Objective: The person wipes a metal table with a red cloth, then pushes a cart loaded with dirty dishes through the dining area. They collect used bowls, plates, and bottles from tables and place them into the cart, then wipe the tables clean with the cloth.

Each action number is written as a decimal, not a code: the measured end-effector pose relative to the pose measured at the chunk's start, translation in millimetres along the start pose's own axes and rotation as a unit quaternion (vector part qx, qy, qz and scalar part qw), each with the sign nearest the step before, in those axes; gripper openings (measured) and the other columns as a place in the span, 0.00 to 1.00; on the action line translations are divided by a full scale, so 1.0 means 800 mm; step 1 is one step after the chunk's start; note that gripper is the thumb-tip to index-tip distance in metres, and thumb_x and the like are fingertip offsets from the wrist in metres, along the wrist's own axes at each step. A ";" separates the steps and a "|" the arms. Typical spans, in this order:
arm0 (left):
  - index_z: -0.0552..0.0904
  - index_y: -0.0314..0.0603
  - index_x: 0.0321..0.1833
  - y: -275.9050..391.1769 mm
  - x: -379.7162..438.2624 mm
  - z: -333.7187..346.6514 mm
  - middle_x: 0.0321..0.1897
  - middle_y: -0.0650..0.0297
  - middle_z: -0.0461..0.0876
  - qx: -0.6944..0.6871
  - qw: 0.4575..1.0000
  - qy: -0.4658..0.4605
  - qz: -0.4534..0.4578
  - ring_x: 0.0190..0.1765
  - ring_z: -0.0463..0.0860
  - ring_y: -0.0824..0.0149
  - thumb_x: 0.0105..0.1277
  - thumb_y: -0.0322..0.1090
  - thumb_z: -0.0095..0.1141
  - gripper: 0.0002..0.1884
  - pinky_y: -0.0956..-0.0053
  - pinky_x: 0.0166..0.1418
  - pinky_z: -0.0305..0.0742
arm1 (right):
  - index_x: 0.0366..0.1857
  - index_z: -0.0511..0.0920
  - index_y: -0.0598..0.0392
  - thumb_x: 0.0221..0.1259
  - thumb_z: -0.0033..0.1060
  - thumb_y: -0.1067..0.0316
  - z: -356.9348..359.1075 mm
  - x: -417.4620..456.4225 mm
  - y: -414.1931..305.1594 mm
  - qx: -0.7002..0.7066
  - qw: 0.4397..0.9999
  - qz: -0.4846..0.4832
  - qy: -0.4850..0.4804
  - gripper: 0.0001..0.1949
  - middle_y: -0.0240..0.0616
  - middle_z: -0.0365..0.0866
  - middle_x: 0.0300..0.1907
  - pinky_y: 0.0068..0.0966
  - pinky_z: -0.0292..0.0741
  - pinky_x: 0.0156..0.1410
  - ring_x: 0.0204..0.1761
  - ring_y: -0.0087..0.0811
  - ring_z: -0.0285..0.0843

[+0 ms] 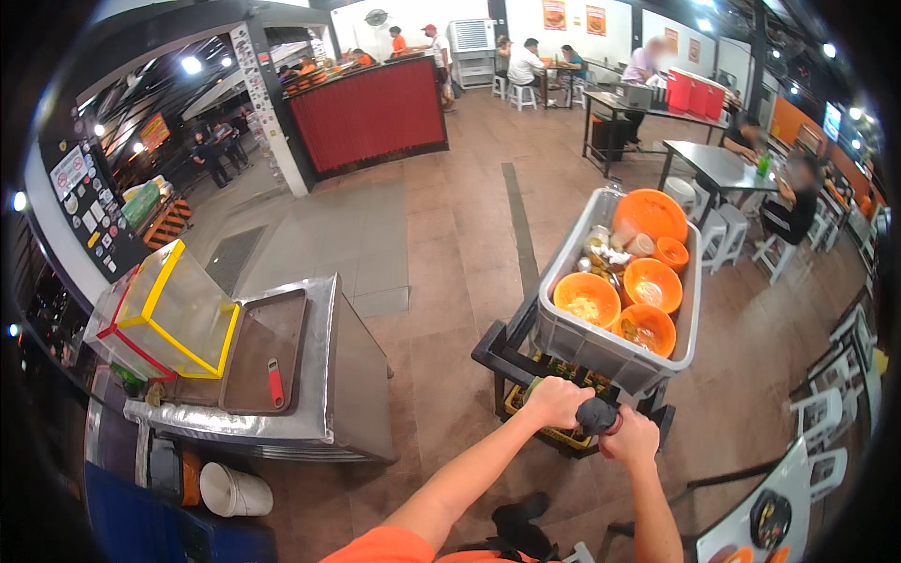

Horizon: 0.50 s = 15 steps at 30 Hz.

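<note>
Both of my hands are closed around the push handle of a dark cart (512,360). My left hand (559,402) grips it on the left, and my right hand (631,435) holds it close by on the right. A dark wrapped or cloth-like bundle (597,415) sits between them. On the cart rests a grey plastic tub (612,357) with used orange bowls (587,299), a large orange plate (651,214), cups and food scraps. Below the tub, a yellow crate (517,400) shows partly.
Left stands a steel counter (359,373) with a brown tray (264,352) and clear boxes (179,317); a white bucket (236,490) is below. Tables, white stools (732,236) and seated people line the right. A red counter (369,116) stands ahead. A table with dishes (764,492) is lower right.
</note>
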<state>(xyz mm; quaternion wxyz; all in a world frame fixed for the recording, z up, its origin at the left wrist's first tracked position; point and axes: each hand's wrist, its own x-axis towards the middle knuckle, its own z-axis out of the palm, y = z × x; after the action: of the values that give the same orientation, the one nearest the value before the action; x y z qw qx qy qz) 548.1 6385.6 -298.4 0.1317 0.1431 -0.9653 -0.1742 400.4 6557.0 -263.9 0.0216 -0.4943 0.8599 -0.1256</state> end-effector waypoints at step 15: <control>0.87 0.56 0.49 0.123 -0.147 -0.036 0.37 0.52 0.92 -0.016 0.995 -0.028 -0.098 0.41 0.91 0.46 0.51 0.55 0.69 0.24 0.48 0.47 0.84 | 0.49 0.84 0.46 0.57 0.67 0.49 -0.048 -0.138 -0.033 -0.055 0.988 -0.047 -0.140 0.19 0.47 0.91 0.36 0.46 0.86 0.44 0.40 0.49 0.92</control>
<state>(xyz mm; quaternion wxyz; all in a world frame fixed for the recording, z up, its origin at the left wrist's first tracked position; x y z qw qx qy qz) 643.1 6503.3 -259.6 0.0890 0.2298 -0.9472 -0.2053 472.9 6646.3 -230.2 0.1084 -0.5472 0.8299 -0.0087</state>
